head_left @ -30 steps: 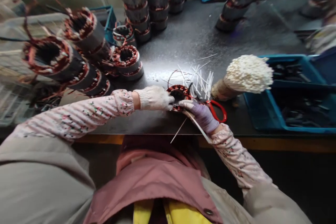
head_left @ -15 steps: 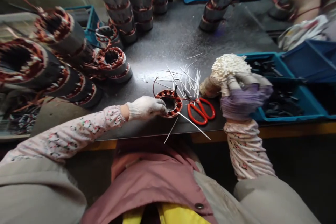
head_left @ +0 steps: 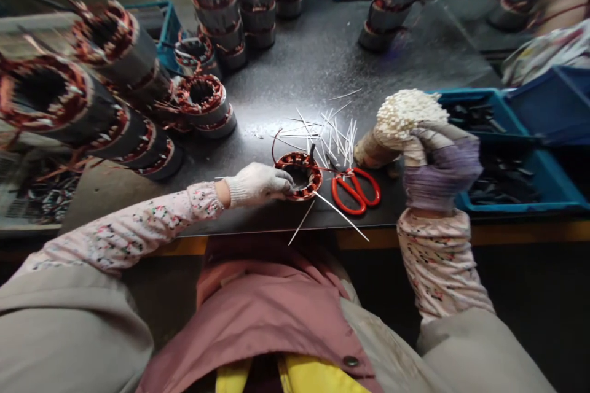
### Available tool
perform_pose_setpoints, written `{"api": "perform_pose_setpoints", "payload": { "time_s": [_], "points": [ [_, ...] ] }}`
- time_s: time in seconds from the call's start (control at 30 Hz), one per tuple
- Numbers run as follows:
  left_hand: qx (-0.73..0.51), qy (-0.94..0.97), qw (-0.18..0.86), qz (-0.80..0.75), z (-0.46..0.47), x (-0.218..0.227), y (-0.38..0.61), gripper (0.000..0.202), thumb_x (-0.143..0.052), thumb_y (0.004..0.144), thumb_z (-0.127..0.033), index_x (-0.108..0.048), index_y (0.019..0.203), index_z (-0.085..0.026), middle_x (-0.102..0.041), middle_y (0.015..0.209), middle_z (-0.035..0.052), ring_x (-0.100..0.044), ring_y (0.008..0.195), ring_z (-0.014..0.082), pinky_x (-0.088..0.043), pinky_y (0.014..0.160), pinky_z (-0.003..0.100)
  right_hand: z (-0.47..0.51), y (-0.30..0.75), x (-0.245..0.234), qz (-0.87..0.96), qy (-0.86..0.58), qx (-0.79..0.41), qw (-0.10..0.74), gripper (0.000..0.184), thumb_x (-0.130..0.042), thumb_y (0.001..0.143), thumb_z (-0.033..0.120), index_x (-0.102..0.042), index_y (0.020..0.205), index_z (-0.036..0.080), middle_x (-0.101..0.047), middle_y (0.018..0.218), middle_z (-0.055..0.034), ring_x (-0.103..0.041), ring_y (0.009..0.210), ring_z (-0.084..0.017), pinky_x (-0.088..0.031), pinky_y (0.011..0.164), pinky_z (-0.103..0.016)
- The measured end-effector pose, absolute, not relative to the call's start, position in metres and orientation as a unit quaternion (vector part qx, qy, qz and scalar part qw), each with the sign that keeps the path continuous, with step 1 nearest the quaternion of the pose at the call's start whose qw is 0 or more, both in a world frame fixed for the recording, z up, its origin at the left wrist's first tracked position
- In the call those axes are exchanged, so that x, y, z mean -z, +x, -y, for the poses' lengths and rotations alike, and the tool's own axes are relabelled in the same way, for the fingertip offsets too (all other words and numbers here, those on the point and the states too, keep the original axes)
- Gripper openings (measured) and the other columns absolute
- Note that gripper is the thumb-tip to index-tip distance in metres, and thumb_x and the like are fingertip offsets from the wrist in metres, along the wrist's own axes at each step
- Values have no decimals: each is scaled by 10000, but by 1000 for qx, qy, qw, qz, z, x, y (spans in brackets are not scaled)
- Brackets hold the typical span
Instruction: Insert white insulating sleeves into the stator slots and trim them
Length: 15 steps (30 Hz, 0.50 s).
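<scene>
Stator [head_left: 298, 177], copper-wound, sat on the bench under the gloved left hand [head_left: 258, 184], hooked over its rim; the right hand [head_left: 442, 166] clutched a cable-tie bundle [head_left: 408, 113]. Loose ties [head_left: 338, 141] beside the red-handled scissors [head_left: 354, 191] could snag the windings if dragged.

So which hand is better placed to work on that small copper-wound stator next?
Left, probably: the left hand grips the stator at its rim, while the right hand is off to the side, holding a white-tipped bundle.

the right hand [head_left: 442, 166] has left the stator [head_left: 298, 177] and grips the tie bundle [head_left: 410, 113].
</scene>
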<state>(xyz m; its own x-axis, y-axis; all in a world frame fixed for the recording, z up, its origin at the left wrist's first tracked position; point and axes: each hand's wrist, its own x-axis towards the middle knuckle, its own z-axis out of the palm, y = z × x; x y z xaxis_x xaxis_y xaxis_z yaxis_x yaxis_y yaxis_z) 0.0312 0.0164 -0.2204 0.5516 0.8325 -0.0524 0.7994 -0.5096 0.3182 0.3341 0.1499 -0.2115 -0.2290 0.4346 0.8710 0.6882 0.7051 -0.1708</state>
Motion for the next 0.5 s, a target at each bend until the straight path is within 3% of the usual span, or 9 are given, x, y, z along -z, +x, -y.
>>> {"api": "perform_pose_setpoints", "payload": {
  "time_s": [0.17,0.3,0.5],
  "points": [
    [-88,865,163,-466,-15,226,29,241,-516,935,-352,-718,1044,-277,-721,1144,-1,-693,963,131,-474,768,213,-137,348,209,798,-328,156,482,386,-593,826,284,-645,1177,132,-657,1182,-159,-603,1149,-273,-511,953,-456],
    [-105,866,176,-456,-16,227,29,260,-490,947,-349,-719,1047,-275,-726,1129,12,-694,968,142,-484,778,231,-138,351,204,782,-358,137,491,310,-511,874,273,-672,1106,142,-666,1137,-147,-623,1112,-262,-509,936,-453],
    [-118,858,179,-467,-14,232,29,230,-522,927,-338,-716,1032,-273,-723,1132,5,-694,969,138,-489,774,228,-161,338,188,798,-422,119,412,353,-602,842,475,-717,940,156,-673,1124,-138,-581,1092,-281,-430,969,-494]
  ]
}}
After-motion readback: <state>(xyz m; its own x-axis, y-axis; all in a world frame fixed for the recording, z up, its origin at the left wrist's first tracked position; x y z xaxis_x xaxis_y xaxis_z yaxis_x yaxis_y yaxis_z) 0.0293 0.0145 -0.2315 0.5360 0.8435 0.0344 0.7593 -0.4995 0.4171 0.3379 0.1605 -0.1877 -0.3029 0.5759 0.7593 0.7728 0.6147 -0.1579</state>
